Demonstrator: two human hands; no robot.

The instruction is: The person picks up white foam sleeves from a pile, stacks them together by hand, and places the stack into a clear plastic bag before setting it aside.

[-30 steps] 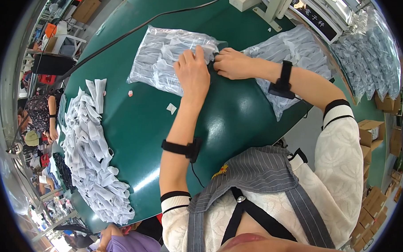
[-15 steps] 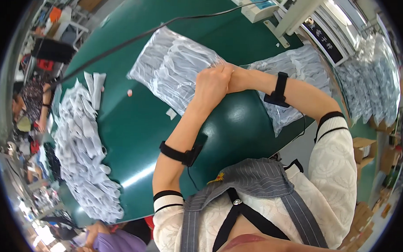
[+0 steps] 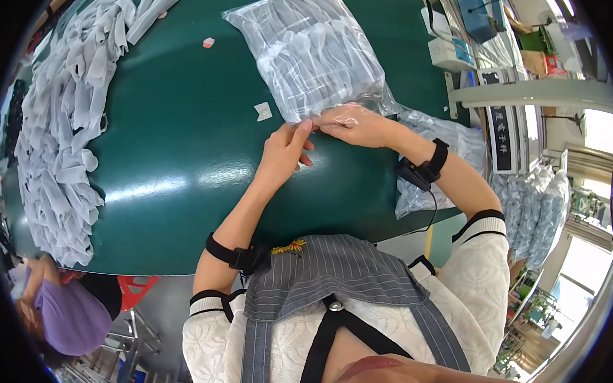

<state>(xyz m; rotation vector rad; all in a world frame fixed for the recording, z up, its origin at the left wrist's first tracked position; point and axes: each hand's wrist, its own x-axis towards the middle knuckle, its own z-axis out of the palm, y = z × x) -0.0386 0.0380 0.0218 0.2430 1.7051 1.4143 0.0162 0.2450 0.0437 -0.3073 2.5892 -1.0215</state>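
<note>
A clear plastic bag (image 3: 318,53) packed with rows of pale grey fabric pieces lies on the green table, in front of me. At its near edge my left hand (image 3: 285,151) pinches the plastic near a corner between thumb and fingers. Beside it, my right hand (image 3: 357,126) is closed on the same edge, with clear film showing over its fingers. The fingertips of both hands nearly meet there. Each forearm wears a black strap with a small device.
A long heap of loose pale grey fabric pieces (image 3: 65,129) covers the table's left side. Another filled bag (image 3: 450,139) lies under my right forearm. A paper scrap (image 3: 263,111) and a small red-white bit (image 3: 208,43) lie nearby. A person in purple (image 3: 72,315) sits at lower left.
My hands have come apart from their overlapped hold and now sit side by side on the bag's near edge. The bag is turned more upright in view, and the whole view has shifted.
</note>
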